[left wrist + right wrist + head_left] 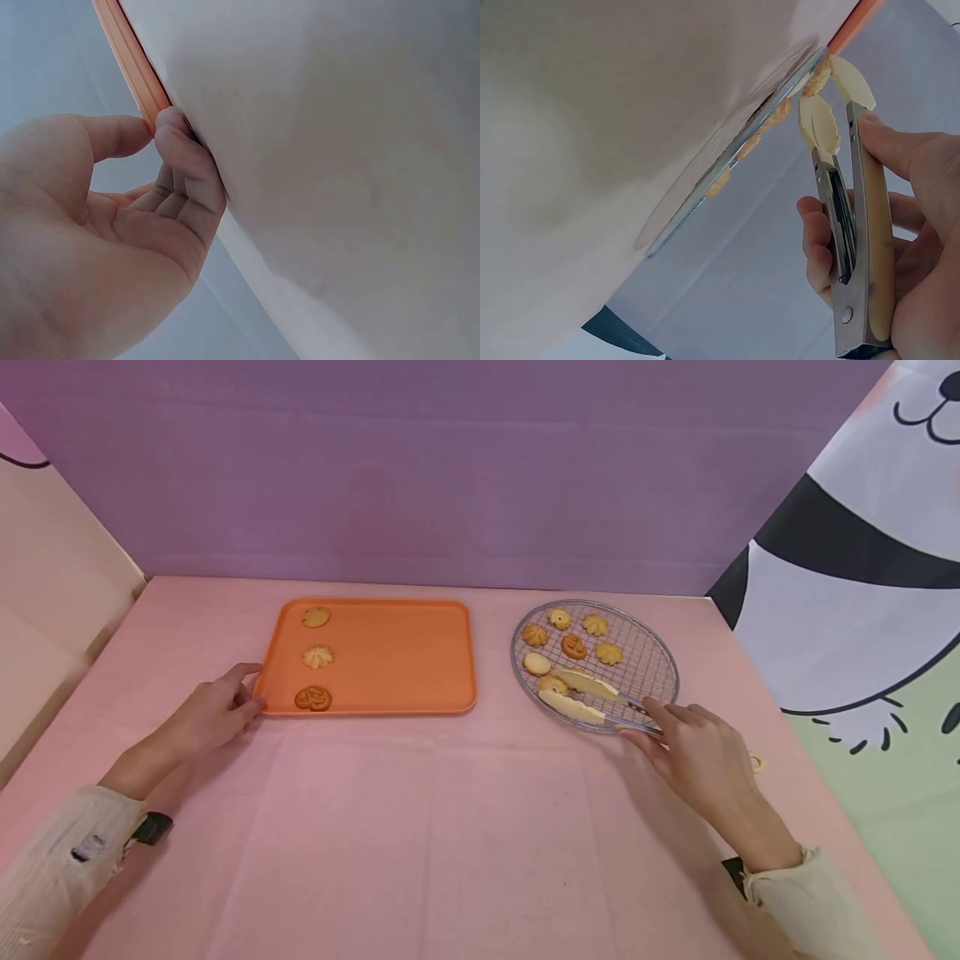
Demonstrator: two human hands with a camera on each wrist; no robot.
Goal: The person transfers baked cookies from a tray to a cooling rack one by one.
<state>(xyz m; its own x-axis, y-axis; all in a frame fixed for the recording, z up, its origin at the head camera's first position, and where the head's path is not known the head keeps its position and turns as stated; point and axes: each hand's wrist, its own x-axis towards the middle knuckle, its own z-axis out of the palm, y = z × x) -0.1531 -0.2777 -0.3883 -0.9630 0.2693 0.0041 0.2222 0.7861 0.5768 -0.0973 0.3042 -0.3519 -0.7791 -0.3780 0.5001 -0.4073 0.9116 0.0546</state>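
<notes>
My left hand (210, 714) pinches the left edge of an orange tray (397, 660), thumb and fingers meeting at its rim (142, 79) in the left wrist view. My right hand (701, 756) grips a pair of tongs (874, 247) with metal arms and cream, scalloped tips. Those tips reach over the near left part of a round wire rack (648, 668). Between them is a round golden cookie (553, 684); whether both tips touch it, I cannot tell. In the right wrist view this cookie (817, 79) also shows between the tips.
Along the tray's left side lie a flat round cookie (316, 617), a flower-shaped cookie (318, 657) and a pretzel-shaped cookie (312, 698). Several more cookies sit on the rack, including a pretzel-shaped one (573, 647) and a pale oval one (536, 663). A purple wall (427, 485) stands behind.
</notes>
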